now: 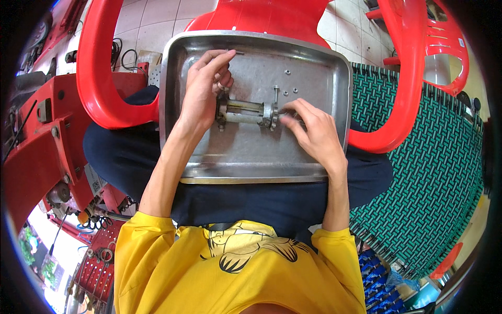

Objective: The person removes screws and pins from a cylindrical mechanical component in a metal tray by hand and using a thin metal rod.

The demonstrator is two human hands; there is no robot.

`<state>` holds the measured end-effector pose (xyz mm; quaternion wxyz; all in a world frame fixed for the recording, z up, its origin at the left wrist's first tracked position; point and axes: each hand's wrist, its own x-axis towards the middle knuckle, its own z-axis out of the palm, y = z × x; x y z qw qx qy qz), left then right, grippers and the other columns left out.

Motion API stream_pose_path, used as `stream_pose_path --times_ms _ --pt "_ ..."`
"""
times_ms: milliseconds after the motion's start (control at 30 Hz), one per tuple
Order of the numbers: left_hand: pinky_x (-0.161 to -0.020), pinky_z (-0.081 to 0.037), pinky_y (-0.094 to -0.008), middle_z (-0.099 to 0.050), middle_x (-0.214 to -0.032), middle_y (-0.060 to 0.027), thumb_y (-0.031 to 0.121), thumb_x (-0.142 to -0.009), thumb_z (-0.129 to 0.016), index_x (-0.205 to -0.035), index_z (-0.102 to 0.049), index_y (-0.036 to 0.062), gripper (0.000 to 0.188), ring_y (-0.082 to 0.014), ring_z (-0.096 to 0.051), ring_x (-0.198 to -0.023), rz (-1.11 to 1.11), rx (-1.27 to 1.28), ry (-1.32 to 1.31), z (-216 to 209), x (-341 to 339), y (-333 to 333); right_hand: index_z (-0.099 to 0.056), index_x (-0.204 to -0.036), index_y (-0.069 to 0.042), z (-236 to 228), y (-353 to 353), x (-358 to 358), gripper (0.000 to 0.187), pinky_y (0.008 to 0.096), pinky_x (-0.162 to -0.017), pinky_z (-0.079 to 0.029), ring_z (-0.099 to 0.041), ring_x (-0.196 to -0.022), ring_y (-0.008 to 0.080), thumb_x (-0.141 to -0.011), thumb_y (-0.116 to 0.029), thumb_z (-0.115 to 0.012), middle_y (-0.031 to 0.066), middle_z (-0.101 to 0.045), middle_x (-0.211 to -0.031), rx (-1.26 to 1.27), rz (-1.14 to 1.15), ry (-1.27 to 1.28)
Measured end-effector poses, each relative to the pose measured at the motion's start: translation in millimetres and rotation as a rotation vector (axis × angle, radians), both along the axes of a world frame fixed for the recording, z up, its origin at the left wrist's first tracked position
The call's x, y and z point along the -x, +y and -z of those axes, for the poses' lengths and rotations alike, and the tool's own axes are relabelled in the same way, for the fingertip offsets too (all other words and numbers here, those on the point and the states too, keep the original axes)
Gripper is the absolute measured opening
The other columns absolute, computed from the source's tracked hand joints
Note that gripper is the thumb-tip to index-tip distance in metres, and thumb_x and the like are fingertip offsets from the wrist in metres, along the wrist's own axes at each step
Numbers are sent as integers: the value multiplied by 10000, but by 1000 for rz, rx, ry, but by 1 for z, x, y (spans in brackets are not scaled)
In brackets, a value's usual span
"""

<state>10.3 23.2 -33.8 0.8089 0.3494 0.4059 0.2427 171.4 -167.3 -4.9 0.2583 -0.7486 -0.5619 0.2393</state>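
Note:
A metal cylindrical part (246, 112) with flanged ends and long side openings lies across the steel tray (256, 173). My left hand (201, 89) is raised over its left end, fingers curled into a pinch. A thin dark rod (239, 52) sticks out at those fingertips. At the part's right flange is my right hand (314, 128), thumb and forefinger curved toward it. Motion smears these fingertips, so whether they grip anything is unclear. A bolt (276, 92) stands out by the right flange. Small nuts (295, 90) lie loose nearby.
The tray rests between my legs, against a red plastic chair (256, 18) whose legs rise on either side. A green woven mat (418, 172) lies to the right. Red metal machinery (47, 125) and a red perforated panel (102, 256) stand on the left.

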Motion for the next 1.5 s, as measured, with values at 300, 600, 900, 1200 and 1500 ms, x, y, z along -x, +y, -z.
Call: stream_pose_path --times_ms 300,600,900,1200,1500 --pt "-713 -357 -260 -412 -769 75 235 -970 -711 -1033 -664 89 166 -64 -403 -702 8 16 0 1 0 0 -647 -955 -43 3 -2 0 195 464 -691 -513 -667 -813 384 -931 -226 -707 146 -657 -907 67 0 -91" --pt "-622 -316 -261 -366 -662 89 192 -938 -748 -1038 -641 51 203 -48 -349 -598 -32 32 -24 -1 -4 -1 -666 -906 -35 4 -4 1 198 468 -671 -507 -667 -773 371 -946 -227 -690 145 -657 -875 38 -9 -140" --pt "-687 -338 -268 -395 -755 74 229 -969 -708 -1046 -666 91 164 -62 -392 -682 16 32 -8 2 0 0 -683 -915 -43 2 -1 1 214 452 -663 -510 -673 -781 376 -936 -254 -712 143 -677 -876 59 71 -80" --pt "-683 -335 -264 -378 -732 75 227 -969 -710 -1053 -662 75 180 -60 -393 -682 18 41 -18 3 1 0 -670 -944 -43 3 -2 1 256 456 -686 -513 -684 -835 379 -909 -282 -751 127 -696 -937 164 92 -47" --pt "-692 -340 -259 -393 -757 74 235 -958 -724 -1045 -668 83 184 -61 -394 -688 8 6 -26 3 0 -1 -681 -988 -55 2 -2 1 240 453 -696 -515 -690 -854 367 -916 -278 -734 118 -690 -929 173 37 -90"
